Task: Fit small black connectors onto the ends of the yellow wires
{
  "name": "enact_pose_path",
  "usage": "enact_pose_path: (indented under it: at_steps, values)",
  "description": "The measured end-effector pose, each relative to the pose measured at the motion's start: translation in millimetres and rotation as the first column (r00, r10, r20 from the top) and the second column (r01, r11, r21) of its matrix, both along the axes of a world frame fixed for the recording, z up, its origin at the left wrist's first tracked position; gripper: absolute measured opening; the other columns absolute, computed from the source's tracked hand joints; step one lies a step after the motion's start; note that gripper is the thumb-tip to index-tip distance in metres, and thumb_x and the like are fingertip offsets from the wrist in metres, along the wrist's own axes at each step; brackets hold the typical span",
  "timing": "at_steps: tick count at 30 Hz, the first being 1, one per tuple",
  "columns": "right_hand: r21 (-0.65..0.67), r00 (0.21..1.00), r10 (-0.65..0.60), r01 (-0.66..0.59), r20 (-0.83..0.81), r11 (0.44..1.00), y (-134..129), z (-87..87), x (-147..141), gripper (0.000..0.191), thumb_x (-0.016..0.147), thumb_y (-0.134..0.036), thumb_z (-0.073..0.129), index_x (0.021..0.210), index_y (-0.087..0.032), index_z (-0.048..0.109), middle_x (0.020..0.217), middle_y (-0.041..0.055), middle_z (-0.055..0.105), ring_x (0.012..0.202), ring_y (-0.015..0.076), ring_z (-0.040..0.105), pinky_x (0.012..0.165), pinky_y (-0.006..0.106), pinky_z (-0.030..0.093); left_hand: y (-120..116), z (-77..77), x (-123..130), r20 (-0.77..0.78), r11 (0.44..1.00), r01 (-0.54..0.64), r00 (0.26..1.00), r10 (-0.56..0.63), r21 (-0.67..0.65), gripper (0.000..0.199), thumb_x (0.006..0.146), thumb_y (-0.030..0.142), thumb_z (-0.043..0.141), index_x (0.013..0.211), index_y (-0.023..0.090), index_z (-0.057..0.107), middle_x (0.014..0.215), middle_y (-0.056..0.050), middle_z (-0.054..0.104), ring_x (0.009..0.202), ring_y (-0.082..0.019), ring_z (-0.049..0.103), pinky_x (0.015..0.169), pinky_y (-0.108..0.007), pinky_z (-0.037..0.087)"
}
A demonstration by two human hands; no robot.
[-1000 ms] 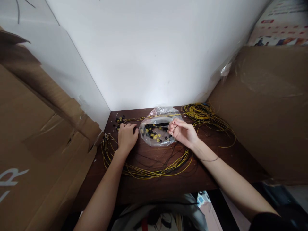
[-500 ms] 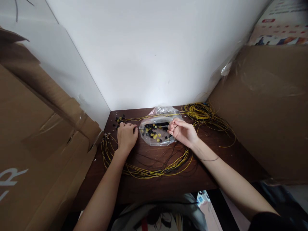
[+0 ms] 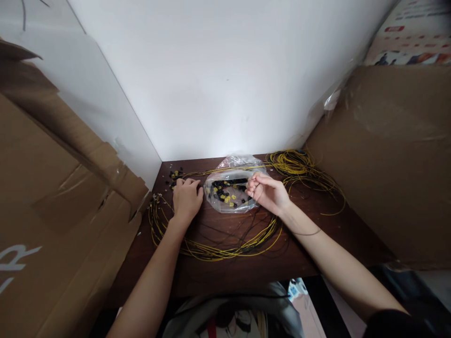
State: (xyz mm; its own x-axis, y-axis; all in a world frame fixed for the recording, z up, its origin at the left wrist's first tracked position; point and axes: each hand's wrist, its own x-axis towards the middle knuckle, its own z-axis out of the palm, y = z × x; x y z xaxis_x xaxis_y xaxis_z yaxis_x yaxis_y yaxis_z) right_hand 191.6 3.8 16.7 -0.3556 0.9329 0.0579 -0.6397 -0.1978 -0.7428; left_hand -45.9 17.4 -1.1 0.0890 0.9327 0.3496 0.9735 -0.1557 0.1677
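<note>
My left hand (image 3: 188,198) is palm down at the left of a clear plastic bag (image 3: 230,210), its fingers bent together on a thin black wire (image 3: 207,187). That wire runs across the bag toward my right hand (image 3: 266,191). Over the bag's right side, my right hand is closed in a pinch on the wire; the exact grip is hidden by the fingers. Inside the bag lie several small black and yellow plastic pieces (image 3: 227,199). More such pieces (image 3: 175,174) lie loose beyond my left hand.
Below the bag, a loop of yellow and black wires (image 3: 218,256) curves across the dark wooden tabletop (image 3: 299,253). Another wire coil (image 3: 292,163) sits at the back right. Cardboard boxes stand left (image 3: 63,197) and right (image 3: 387,164), with a white panel (image 3: 218,84) behind.
My left hand has shifted very slightly right, and its fingers have moved a little, with the index finger reaching forward. My right hand has stayed nearly still.
</note>
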Motion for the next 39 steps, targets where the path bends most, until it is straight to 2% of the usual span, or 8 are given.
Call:
enact_pose_path:
  at_steps: [9, 15, 21, 29, 34, 39]
  values:
    - [0.014, 0.999, 0.029, -0.028, -0.043, 0.999, 0.3, -1.6, -0.1, 0.004, 0.073, -0.015, 0.059, 0.072, -0.015, 0.063, 0.065, 0.0002, 0.061, 0.059, 0.0084, 0.055, 0.062, 0.022, 0.046, -1.6, 0.5, 2.8, -0.041, 1.0, 0.03, 0.999, -0.029, 0.009, 0.033, 0.083, 0.027, 0.045, 0.106, 0.014, 0.065, 0.101, -0.011, 0.062, 0.096, -0.029, 0.045, 0.08, -0.04, 0.041]
    - [0.006, 0.998, 0.026, -0.025, -0.052, 1.0, 1.2, -1.6, 0.1, 0.004, 0.073, -0.014, 0.059, 0.073, -0.016, 0.063, 0.064, 0.0, 0.061, 0.06, 0.0084, 0.055, 0.062, 0.022, 0.046, -0.7, 4.4, 2.0, 0.009, 0.998, 0.053, 0.999, -0.054, 0.039, 0.038, 0.083, 0.014, 0.038, 0.113, 0.016, 0.061, 0.099, -0.008, 0.064, 0.092, -0.026, 0.047, 0.08, -0.037, 0.042]
    - [-0.012, 0.997, 0.025, -0.026, -0.068, 1.0, 0.8, -0.8, 0.4, 0.002, 0.072, -0.015, 0.06, 0.073, -0.016, 0.062, 0.065, 0.0, 0.061, 0.061, 0.0086, 0.055, 0.062, 0.022, 0.046, 21.1, 6.0, -4.0, -0.021, 0.998, 0.052, 0.998, -0.051, 0.043, 0.032, 0.085, 0.019, 0.039, 0.097, 0.016, 0.069, 0.092, -0.01, 0.062, 0.091, -0.025, 0.048, 0.081, -0.036, 0.042]
    - [-0.018, 0.996, 0.016, -0.017, -0.083, 1.0, -0.1, 2.0, 2.1, 0.002, 0.073, -0.016, 0.06, 0.072, -0.016, 0.062, 0.065, -0.0003, 0.06, 0.061, 0.0089, 0.055, 0.063, 0.023, 0.046, 60.8, 2.0, -6.1, -0.033, 0.996, 0.08, 0.996, -0.081, -0.034, 0.025, 0.082, 0.017, 0.048, 0.093, 0.016, 0.07, 0.092, -0.01, 0.062, 0.091, -0.025, 0.049, 0.08, -0.035, 0.043]
    - [-0.013, 0.997, 0.016, -0.018, -0.081, 1.0, -0.1, 2.0, 1.7, 0.003, 0.073, -0.016, 0.06, 0.072, -0.017, 0.062, 0.064, -0.0008, 0.059, 0.061, 0.0086, 0.055, 0.062, 0.023, 0.046, 64.3, -4.2, -6.1, 0.022, 0.997, 0.073, 0.997, -0.073, 0.005, 0.018, 0.081, 0.017, 0.051, 0.079, 0.015, 0.069, 0.088, -0.009, 0.06, 0.089, -0.024, 0.05, 0.081, -0.035, 0.043]
    - [-0.006, 0.997, 0.029, -0.029, -0.076, 1.0, 0.0, 0.2, -0.1, 0.002, 0.073, -0.016, 0.06, 0.072, -0.016, 0.062, 0.064, -0.0006, 0.06, 0.06, 0.0081, 0.054, 0.061, 0.022, 0.046, 63.9, -10.2, -7.9, 0.047, 0.993, 0.103, 0.993, -0.106, 0.055, 0.019, 0.082, 0.015, 0.048, 0.077, 0.014, 0.066, 0.087, -0.01, 0.059, 0.088, -0.024, 0.05, 0.08, -0.035, 0.043]
